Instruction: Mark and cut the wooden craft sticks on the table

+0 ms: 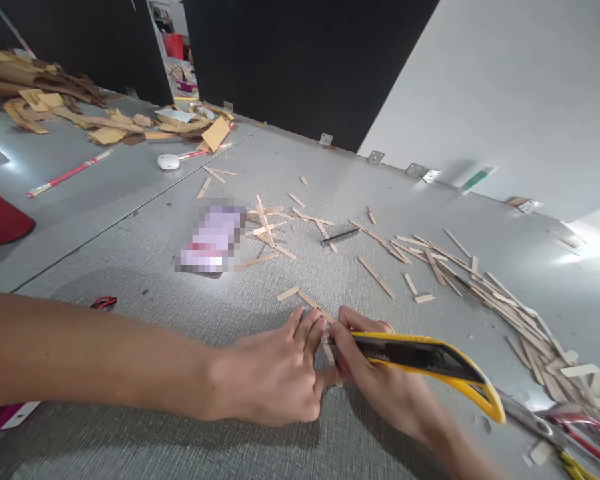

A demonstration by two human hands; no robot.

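Observation:
My left hand lies palm down on the grey table, its fingers bent close together and pressing on a small wooden craft stick. My right hand is closed around a yellow and black box cutter. The cutter's front end points at the stick, right beside my left fingertips and thumb. Its blade tip is hidden between the hands. Just beyond my fingers, another thin stick meets a short stick piece at an angle.
Loose sticks and offcuts spread along the right, near red-handled scissors. A dark pen and a blurred-out phone lie ahead. Torn brown cardboard, a white earbud case and a red-wrapped stick are at far left.

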